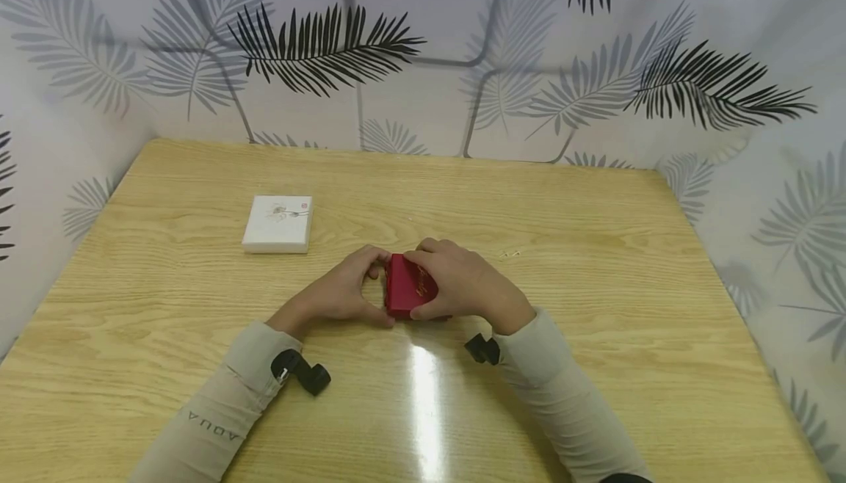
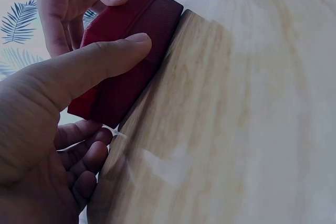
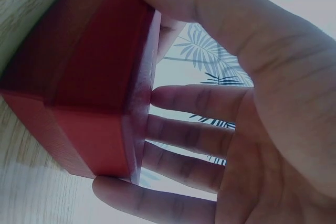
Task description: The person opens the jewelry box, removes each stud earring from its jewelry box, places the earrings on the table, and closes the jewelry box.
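Observation:
A small red box [image 1: 405, 285] with gold lettering on its lid sits on the wooden table between the two hands. From the left side, my left hand [image 1: 345, 288] holds it, with the thumb [image 2: 131, 51] along its near wall. The other fingers of that hand curl at the left end, partly out of sight. My right hand [image 1: 463, 281] grips the box's upper part from the right, thumb on the near edge and fingertips [image 3: 157, 97] against the lid. In the right wrist view, a seam between lid [image 3: 100, 77] and base [image 3: 44, 129] shows; the lid seems seated.
A flat white square box [image 1: 277, 224] with a flower print lies at the back left of the table [image 1: 595, 263]. Two tiny pale items [image 1: 510, 254], too small to identify, lie right of the hands. A leaf-patterned curtain [image 1: 410, 101] hangs behind the table.

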The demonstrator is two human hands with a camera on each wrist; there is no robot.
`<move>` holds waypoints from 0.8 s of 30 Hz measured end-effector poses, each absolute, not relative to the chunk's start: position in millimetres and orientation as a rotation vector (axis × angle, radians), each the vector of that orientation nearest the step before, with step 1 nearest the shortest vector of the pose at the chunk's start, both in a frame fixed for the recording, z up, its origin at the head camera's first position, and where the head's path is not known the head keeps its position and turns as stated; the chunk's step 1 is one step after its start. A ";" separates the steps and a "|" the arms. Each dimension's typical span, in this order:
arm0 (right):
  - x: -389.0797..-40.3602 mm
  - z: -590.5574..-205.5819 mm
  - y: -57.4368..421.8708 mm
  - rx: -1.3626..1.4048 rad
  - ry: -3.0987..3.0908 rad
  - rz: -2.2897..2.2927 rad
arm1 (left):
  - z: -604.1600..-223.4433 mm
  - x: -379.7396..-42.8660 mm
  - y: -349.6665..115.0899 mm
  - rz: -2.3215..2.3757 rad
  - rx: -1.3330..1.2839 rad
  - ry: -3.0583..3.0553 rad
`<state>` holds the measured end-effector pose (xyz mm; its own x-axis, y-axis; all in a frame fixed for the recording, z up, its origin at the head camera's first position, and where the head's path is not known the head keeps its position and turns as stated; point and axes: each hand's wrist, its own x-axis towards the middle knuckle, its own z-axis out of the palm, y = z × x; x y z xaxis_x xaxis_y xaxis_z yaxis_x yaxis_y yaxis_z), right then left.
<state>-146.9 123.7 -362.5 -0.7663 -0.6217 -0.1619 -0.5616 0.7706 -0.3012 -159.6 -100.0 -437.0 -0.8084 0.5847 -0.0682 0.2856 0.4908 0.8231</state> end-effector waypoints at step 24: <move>-147.1 -362.2 122.8 -0.909 2.675 -0.383 | -435.0 -159.8 -99.8 1.231 0.735 2.391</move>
